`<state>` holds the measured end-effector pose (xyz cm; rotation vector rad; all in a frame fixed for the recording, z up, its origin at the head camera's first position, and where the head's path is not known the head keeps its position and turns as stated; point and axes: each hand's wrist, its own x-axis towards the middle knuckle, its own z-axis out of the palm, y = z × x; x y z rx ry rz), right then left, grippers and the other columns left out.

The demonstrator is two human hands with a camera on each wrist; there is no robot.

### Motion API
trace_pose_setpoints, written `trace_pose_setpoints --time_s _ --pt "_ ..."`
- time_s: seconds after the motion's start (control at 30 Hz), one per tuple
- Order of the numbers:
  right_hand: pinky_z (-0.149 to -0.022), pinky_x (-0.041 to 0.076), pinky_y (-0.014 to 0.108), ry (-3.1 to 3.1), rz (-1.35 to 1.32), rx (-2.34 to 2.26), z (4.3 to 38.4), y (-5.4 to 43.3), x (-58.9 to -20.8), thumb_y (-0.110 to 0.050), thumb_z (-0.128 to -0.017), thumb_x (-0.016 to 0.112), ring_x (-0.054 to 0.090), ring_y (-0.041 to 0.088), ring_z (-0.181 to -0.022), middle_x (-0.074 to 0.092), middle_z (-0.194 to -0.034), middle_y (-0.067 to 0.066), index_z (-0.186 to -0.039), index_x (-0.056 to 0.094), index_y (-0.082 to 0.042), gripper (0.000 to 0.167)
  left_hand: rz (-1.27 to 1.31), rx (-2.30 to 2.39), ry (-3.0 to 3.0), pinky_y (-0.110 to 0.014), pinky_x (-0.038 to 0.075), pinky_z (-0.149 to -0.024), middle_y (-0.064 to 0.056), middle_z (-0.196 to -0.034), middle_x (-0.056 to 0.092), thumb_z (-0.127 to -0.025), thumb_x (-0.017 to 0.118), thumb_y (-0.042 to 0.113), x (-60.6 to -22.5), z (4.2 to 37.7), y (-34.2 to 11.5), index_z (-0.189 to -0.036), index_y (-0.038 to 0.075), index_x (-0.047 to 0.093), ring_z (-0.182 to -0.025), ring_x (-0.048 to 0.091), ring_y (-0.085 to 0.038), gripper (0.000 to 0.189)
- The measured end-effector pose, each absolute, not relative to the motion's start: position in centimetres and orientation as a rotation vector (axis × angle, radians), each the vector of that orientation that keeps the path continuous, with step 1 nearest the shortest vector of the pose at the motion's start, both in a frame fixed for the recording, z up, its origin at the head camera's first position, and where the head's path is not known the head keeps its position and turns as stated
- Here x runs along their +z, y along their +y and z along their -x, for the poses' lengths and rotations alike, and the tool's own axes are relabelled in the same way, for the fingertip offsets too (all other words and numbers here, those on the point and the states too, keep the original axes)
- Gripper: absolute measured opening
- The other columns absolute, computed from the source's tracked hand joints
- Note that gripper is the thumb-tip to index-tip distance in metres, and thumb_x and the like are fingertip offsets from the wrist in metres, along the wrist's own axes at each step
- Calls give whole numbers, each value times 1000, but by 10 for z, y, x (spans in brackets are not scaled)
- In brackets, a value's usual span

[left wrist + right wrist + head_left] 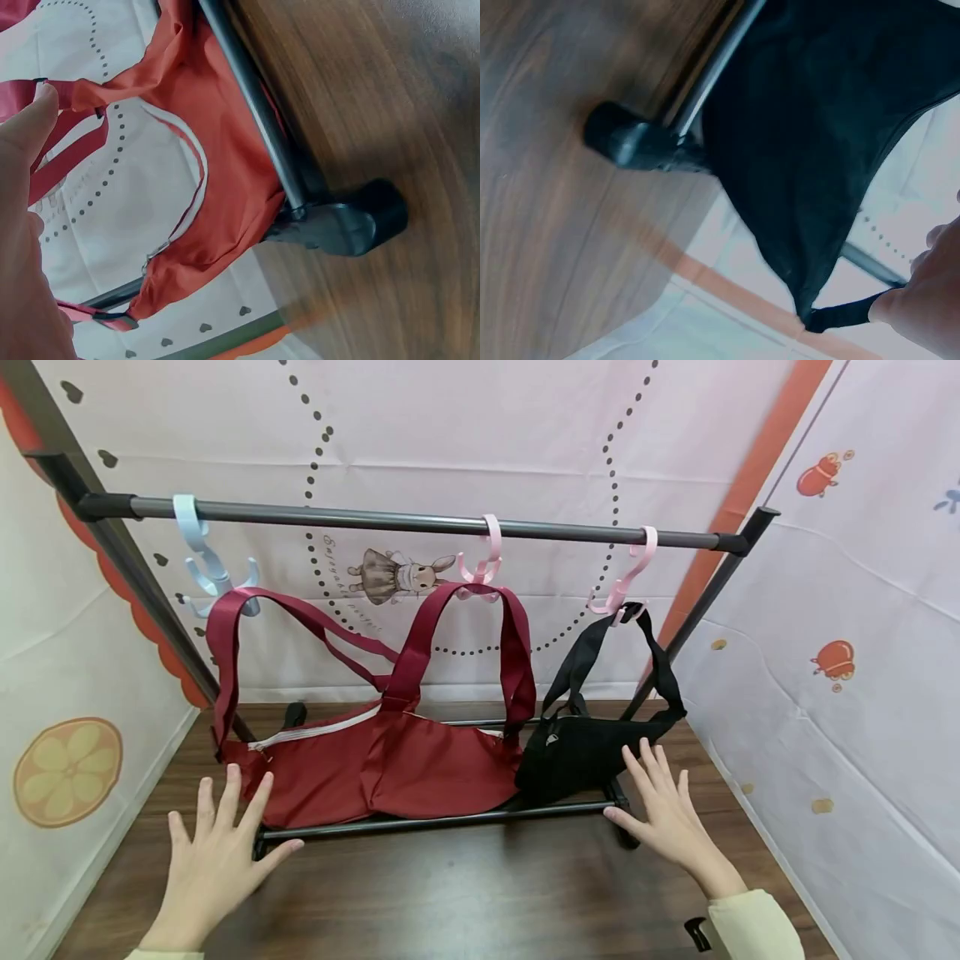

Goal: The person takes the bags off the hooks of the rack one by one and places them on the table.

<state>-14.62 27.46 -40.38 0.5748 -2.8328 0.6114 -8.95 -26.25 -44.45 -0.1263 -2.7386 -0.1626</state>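
Two red bags hang side by side on the rack, the left red bag (322, 777) by its strap from a blue hook (210, 560) and the right red bag (450, 768) from a pink hook (483, 556). A black bag (577, 752) hangs from another pink hook (626, 577) at the right. My left hand (213, 860), fingers spread, is in front of the left red bag's lower corner. My right hand (667, 814) is spread too, beside the black bag's lower right side. Neither hand holds anything.
The dark metal rack has a top rail (337, 518) and a low front bar (450, 821) on black feet (360, 217). Printed white cloth (525, 435) encloses the back and sides. Below lies a brown wood-grain floor (450, 893).
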Motion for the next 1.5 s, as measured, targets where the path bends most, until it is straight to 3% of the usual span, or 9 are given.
trace_pose_setpoints --time_s 0.23,0.47,0.7,1.1,1.23,1.37,1.5 --pt "-96 0 70 -2776 -698 567 143 259 -393 -40 -80 65 -6 29 -138 1 -152 10 -146 14 -20 86 123 -153 -2710 -78 7 -86 -22 -149 10 -68 61 65 -429 88 -267 -146 25 12 -134 -2 -45 101" --pt "-98 5 68 -2683 -797 532 142 241 -378 -42 -78 66 2 29 -139 8 -152 10 -146 18 -18 86 132 -165 -2712 -76 -2 -89 -20 -150 0 -69 63 62 -408 91 -273 -147 24 10 -134 -8 -44 101" --pt "-99 13 66 -2639 -895 521 143 222 -360 -45 -79 64 9 32 -138 9 -152 7 -145 20 -17 85 150 -145 -2682 -76 4 -89 -21 -149 4 -67 66 61 -388 93 -277 -147 22 12 -133 0 -48 104" --pt "-100 19 63 -2586 -1050 488 149 195 -340 -48 -80 62 9 28 -138 14 -151 11 -144 23 -14 82 192 -97 -2602 -75 7 -91 -19 -149 7 -69 43 79 -367 92 -280 -146 22 17 -132 6 -48 99" --pt "-103 18 58 -2563 -1093 480 150 189 -334 -52 -82 58 10 30 -138 13 -151 11 -145 20 -15 82 187 -96 -2611 -75 5 -91 -18 -150 5 -70 49 75 -362 91 -281 -146 22 16 -132 7 -48 98" --pt "-110 14 45 -2518 -1136 461 150 182 -329 -57 -83 52 12 31 -138 14 -151 10 -145 21 -14 81 163 -87 -2629 -74 4 -92 -18 -151 4 -70 58 67 -358 89 -281 -146 21 17 -133 7 -46 98" --pt "-111 10 35 -2489 -1172 453 150 175 -326 -57 -83 51 14 32 -137 15 -151 8 -145 22 -14 80 163 -84 -2619 -74 5 -93 -17 -151 5 -70 57 68 -355 88 -281 -146 21 18 -134 8 -45 97"
